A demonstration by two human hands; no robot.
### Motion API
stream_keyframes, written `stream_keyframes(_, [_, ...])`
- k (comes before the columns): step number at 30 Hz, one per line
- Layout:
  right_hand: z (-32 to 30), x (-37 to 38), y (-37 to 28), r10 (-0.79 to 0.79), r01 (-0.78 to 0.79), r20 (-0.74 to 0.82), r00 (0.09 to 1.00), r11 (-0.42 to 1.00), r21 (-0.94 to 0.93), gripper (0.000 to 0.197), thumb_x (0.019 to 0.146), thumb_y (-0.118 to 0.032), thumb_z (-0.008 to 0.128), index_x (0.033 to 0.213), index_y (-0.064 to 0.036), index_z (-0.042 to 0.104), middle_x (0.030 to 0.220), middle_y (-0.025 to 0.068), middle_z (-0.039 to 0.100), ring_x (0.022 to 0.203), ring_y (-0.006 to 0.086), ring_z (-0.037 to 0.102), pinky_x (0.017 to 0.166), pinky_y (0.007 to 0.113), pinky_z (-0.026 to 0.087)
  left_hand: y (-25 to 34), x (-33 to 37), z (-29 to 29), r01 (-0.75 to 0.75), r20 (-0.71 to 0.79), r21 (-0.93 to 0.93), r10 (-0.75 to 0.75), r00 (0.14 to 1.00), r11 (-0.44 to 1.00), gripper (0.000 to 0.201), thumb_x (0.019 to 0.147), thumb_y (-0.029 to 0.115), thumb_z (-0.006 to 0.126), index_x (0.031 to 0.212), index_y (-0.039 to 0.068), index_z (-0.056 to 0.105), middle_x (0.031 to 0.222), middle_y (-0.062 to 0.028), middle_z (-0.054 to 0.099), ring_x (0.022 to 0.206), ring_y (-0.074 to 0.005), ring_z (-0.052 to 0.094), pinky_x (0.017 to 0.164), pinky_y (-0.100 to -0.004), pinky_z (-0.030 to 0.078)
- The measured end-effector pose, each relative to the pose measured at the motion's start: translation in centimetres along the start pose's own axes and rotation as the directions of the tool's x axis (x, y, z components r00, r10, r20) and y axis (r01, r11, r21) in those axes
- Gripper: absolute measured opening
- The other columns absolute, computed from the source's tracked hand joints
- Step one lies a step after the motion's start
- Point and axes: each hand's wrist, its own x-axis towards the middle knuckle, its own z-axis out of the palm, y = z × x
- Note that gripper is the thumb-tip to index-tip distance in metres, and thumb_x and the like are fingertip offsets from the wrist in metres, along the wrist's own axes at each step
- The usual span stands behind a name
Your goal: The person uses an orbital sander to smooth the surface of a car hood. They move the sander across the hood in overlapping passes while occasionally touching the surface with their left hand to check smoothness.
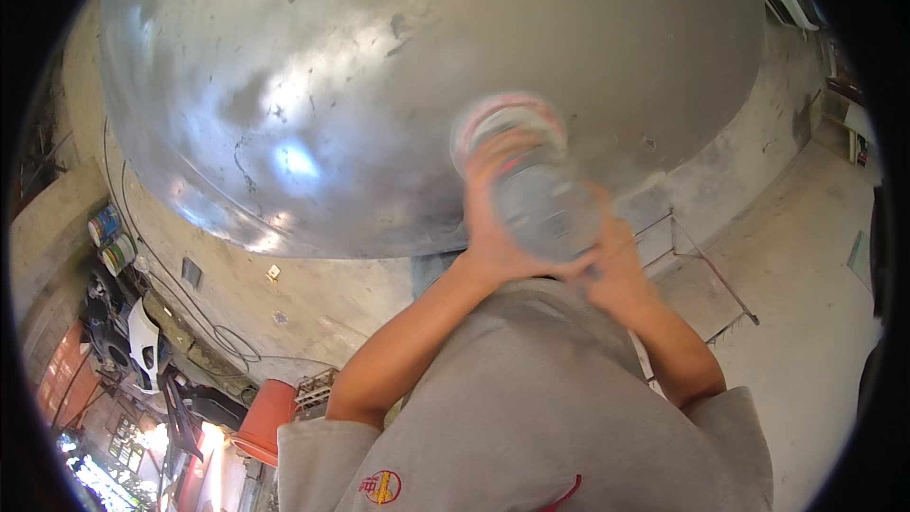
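Close in front of my body, both hands are up around a blurred grey round thing (547, 213), whose kind I cannot make out. My left hand (485, 218) wraps its left side, with the fingers over the far edge. On the right side, my right hand (614, 265) is curled against it near the bottom. Just beyond the fingers shows a pale disc with a reddish rim (512, 114); motion smears it, and I cannot tell whether it is joined to the grey thing. Behind them spreads a large, glossy, curved grey panel (313, 66) with scuffs and light reflections.
On the concrete floor (796, 265), a thin metal frame (711, 270) stands at right. Cans (118, 253), a dark cup (191, 271) and a looping cable (223, 334) lie left. A red bucket (270, 417) and a white car part (144, 341) are lower left.
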Motion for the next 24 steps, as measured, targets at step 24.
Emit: stream_keyframes(24, [2.6,1.0,-0.3,-0.204,0.229,0.123,0.971,0.943,-0.240,0.102,0.069,-0.009,0.082,0.156,0.0111,0.032,0.116,0.0328,0.070,0.085,0.0482,0.073,0.074,0.053,0.058,-0.5,-3.3,-4.3,0.246,0.023,-0.015,-0.246,0.969,0.969,0.127,0.057,0.050,0.104,0.150,0.002,0.032,0.145,-0.0185,0.049,0.133,-0.0352,0.054,0.111,-0.0497,0.046])
